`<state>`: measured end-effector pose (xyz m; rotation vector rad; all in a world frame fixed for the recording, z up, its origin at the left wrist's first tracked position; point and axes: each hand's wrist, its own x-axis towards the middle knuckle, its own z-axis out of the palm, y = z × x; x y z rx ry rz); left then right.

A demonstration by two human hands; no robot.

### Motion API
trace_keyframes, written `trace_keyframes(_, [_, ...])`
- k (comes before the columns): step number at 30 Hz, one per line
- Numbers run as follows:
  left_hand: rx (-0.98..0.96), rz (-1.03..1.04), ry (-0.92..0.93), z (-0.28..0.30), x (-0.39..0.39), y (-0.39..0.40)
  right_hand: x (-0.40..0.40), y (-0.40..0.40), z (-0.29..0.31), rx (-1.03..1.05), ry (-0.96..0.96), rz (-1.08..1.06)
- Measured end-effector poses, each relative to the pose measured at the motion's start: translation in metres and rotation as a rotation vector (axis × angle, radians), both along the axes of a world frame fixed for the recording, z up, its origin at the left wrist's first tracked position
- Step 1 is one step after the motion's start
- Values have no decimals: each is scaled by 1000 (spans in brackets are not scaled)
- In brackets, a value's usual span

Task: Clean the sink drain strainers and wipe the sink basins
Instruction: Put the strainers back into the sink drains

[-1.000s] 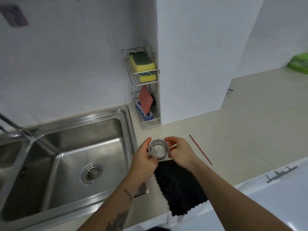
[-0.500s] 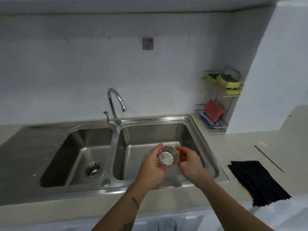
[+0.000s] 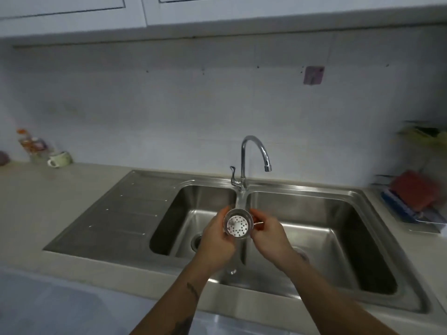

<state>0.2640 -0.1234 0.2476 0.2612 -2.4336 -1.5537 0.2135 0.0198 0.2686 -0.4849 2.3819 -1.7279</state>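
Drain strainer (image 3: 237, 226) clamped between left hand (image 3: 216, 240) and right hand (image 3: 268, 234); best kept level over the sink (image 3: 338, 201) divider, under the faucet (image 3: 252, 151).

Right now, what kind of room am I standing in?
Most likely a home kitchen: a double stainless sink with a gooseneck faucet, wall cabinets above, and a mug on the counter.
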Motion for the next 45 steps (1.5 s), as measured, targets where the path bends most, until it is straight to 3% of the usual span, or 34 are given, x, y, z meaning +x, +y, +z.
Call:
trace_keyframes(15, [107,86,-218,-45,-78,-105,-108,-117,-83,100,-200,113])
trace_keyframes(21, [214,142,-338,-104,-112,-148,-128,-161,-122,174,-312,109])
trace_keyframes(32, [307,20,-589,-225,-170,-209,-163,-227,-225,326,-510,-94])
trace_keyframes(45, [271,-109,-681,-261,-190,-228,-177,-245,-276,463,-602,-114])
